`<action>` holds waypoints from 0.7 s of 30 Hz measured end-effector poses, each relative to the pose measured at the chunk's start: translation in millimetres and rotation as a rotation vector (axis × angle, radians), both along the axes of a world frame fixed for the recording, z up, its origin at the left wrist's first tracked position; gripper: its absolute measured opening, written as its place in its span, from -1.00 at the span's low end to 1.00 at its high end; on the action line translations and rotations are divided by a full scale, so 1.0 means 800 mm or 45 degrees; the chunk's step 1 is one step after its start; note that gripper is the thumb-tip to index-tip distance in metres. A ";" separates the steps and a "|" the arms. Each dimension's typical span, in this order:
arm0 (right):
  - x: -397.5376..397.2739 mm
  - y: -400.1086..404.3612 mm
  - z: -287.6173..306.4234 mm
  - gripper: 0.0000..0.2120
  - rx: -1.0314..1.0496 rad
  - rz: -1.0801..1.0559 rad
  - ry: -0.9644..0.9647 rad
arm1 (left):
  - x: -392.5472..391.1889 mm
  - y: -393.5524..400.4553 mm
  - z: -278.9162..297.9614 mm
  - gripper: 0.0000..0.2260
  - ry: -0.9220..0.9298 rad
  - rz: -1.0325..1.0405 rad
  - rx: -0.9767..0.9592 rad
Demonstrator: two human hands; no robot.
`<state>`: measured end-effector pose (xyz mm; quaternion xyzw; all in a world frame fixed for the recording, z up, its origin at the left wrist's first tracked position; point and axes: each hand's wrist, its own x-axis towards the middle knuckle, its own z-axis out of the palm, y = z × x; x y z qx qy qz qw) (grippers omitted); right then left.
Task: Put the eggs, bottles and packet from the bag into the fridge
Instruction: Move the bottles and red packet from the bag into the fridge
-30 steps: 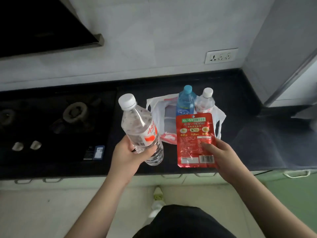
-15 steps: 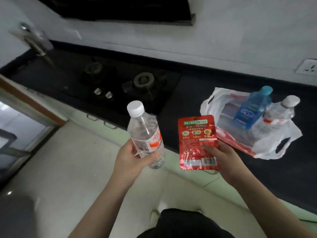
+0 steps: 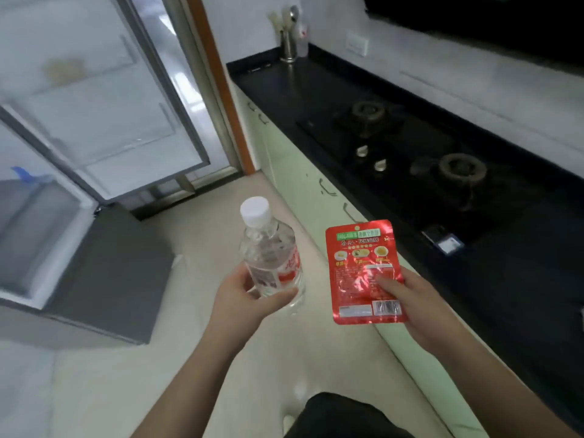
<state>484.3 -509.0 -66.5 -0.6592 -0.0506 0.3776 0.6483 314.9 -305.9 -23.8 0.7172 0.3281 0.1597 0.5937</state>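
Two burners (image 3: 462,170) sit right of the open fridge (image 3: 94,128).

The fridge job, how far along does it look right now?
Roughly midway, by this view. Done: the grey fridge stands with its door open. In hand: the left hand grips a clear plastic water bottle with a white cap, and the right hand pinches a shiny red foil packet. Left: both must go inside. The bag and eggs are out of view, so the remainder is unclear.
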 end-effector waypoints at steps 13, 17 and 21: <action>-0.074 0.264 0.003 -0.78 0.039 0.375 0.057 | -0.160 0.173 0.013 -0.56 -0.029 0.495 0.035; -0.069 0.321 -0.001 -0.79 0.023 0.471 0.087 | -0.162 0.200 0.010 -0.60 -0.071 0.626 0.021; -0.049 0.378 -0.008 -0.79 0.039 0.552 0.160 | -0.142 0.234 0.007 -0.62 -0.098 0.743 0.004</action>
